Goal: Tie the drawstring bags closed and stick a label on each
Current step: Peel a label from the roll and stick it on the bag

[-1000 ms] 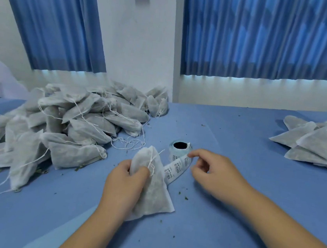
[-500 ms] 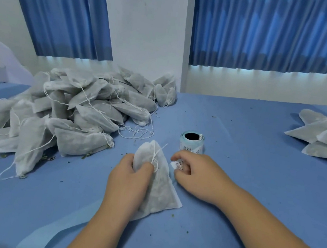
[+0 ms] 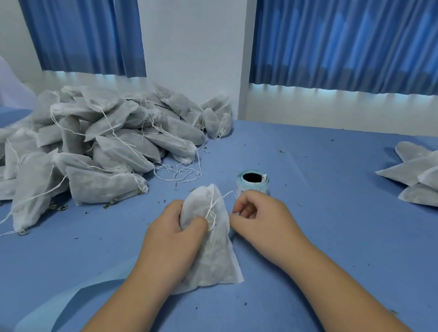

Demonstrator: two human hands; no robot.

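Drawstring bag (image 3: 213, 252) lay at lower centre of the frame on the blue tabletop (image 3: 323, 273), its gathered neck pointing up-frame with white string trailing over it. I saw the left hand (image 3: 174, 240) clamped round the bag's upper part, thumb on its front. The right hand (image 3: 263, 222) sat just beside the bag's right edge, fingers curled and thumb against forefinger; I could not tell whether it pinched anything. A label roll (image 3: 253, 182) stood upright just above the hands. A heap of bags (image 3: 100, 141) filled the left, and a smaller stack (image 3: 435, 176) lay at the right edge.
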